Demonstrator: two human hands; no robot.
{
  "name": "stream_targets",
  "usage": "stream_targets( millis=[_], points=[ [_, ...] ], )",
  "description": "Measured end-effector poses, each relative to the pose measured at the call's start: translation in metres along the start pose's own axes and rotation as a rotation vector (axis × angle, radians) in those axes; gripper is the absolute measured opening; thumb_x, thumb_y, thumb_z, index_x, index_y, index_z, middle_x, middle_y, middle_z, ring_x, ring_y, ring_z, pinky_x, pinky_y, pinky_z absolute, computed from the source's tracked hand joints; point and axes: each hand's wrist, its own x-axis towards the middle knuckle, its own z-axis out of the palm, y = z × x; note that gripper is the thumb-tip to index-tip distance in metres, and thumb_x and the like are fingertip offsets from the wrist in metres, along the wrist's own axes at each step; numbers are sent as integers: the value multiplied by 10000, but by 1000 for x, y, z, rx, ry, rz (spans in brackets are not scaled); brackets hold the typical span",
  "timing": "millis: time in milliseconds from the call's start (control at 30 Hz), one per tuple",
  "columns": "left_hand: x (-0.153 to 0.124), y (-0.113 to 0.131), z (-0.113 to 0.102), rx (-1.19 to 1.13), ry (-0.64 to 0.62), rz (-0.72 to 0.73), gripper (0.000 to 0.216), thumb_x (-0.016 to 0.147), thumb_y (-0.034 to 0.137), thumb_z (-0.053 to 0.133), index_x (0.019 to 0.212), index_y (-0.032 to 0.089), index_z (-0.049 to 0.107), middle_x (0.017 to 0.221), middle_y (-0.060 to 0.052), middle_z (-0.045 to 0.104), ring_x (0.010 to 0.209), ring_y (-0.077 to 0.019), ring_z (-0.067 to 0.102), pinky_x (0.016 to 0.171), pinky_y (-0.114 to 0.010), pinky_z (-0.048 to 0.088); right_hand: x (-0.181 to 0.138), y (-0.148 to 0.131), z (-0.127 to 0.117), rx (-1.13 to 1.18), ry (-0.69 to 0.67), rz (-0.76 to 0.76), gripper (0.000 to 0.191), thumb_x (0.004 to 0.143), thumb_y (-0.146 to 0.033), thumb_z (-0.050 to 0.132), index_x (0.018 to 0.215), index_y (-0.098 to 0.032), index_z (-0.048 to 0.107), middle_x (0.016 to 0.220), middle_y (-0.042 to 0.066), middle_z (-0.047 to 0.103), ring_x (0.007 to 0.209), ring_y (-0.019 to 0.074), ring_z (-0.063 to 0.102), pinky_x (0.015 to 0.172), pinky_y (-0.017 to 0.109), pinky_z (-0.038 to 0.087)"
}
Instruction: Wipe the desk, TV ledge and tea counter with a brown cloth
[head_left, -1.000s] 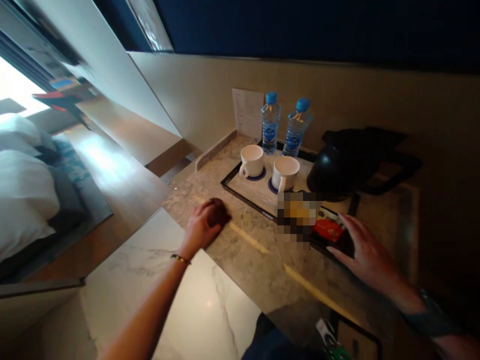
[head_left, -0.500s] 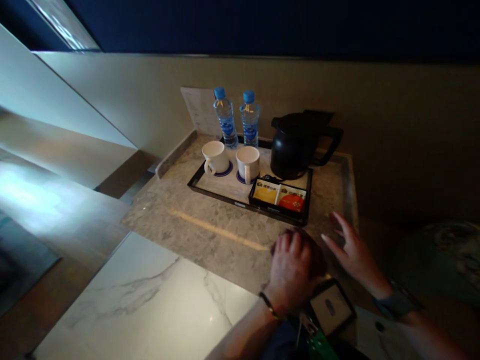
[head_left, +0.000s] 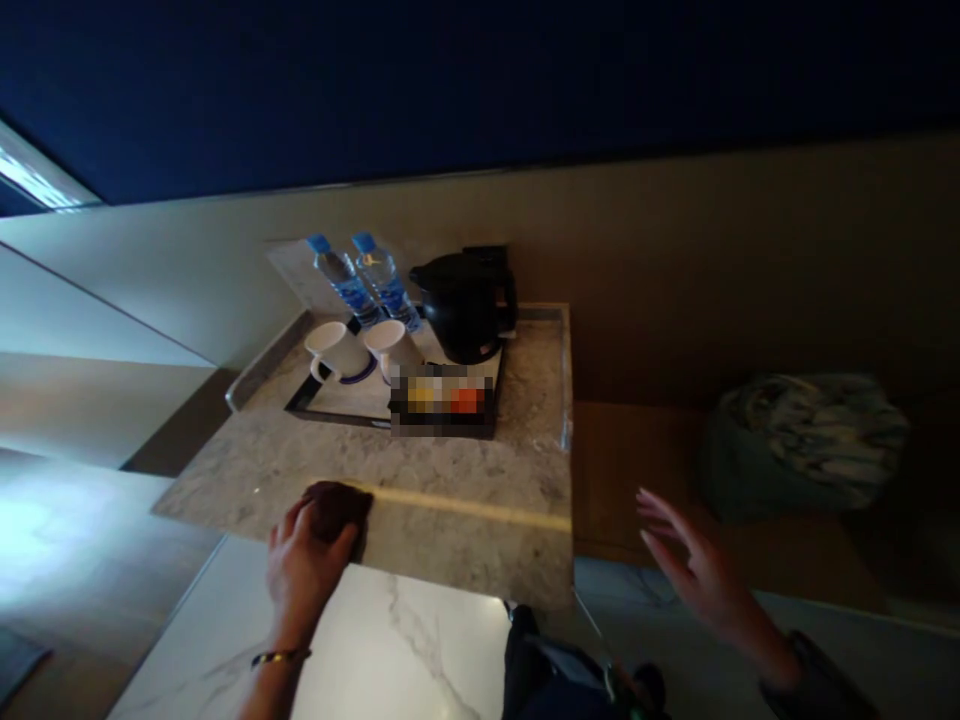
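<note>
My left hand (head_left: 306, 565) presses a dark brown cloth (head_left: 336, 504) onto the near left part of the grey marble counter top (head_left: 450, 500), fingers curled over it. My right hand (head_left: 690, 565) hovers off the counter's right side with fingers spread and nothing in it. A black tray (head_left: 330, 412) at the back of the counter carries two white cups (head_left: 337, 350), two water bottles with blue caps (head_left: 360, 280), a black kettle (head_left: 465, 305) and a small box of sachets.
A paper card leans on the wall behind the bottles. Right of the counter a lower wooden shelf (head_left: 630, 470) holds a greenish patterned bag (head_left: 802, 440). A white marble surface (head_left: 397, 650) lies below the counter's front edge.
My left hand with the cloth slid from the counter's near right to its near left. My right hand moved off the counter to the right. The camera view shifted, so the tray looks farther away.
</note>
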Motion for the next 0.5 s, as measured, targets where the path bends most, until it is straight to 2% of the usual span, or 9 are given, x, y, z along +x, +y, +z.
stream_targets(
  millis=[67,200,267,333,367,433,500],
  points=[
    [-36,57,8,-36,18,91,471,813,430,547,1215,184,565,1313,-125,565,1192,-359,527,976,-510,506,-29,27,-24,1,5,49,440,986,-450,465,1371,-238,471,1246,111,644,1028,207,681,858,372,609],
    [-132,196,34,-276,16,461,519,725,230,663,1236,189,582,1332,-118,571,1208,-307,522,1018,-467,504,-80,79,-84,-6,21,98,474,939,-526,502,1318,-240,525,1131,97,697,933,218,708,811,354,616],
    [-161,241,38,-358,-42,572,522,700,177,686,1215,194,603,1330,-114,579,1201,-292,534,1020,-448,508,-103,104,-114,13,39,106,480,915,-546,534,1309,-272,537,1134,78,699,937,217,708,826,341,611],
    [-167,265,29,-420,-73,560,529,677,161,696,1197,206,612,1321,-96,587,1172,-276,564,1002,-424,521,-123,130,-139,57,53,141,486,898,-555,558,1306,-292,545,1199,74,678,963,217,704,797,308,614],
    [-162,272,22,-442,-47,513,540,673,161,692,1203,211,605,1326,-87,582,1169,-272,572,1004,-418,520,-130,143,-147,88,55,163,489,890,-557,569,1301,-292,554,1235,76,662,977,220,702,767,287,617],
    [-145,282,6,-466,89,396,557,690,181,679,1236,214,577,1345,-79,562,1190,-272,568,1030,-416,501,-140,164,-155,152,58,191,495,873,-556,595,1284,-282,576,1263,82,648,1005,228,695,734,260,618],
    [-119,296,-2,-428,228,333,555,732,225,671,1272,205,548,1378,-87,535,1241,-281,534,1071,-419,466,-142,179,-152,204,71,189,487,863,-548,612,1267,-278,598,1237,78,664,1016,230,691,763,256,614]
  ],
)
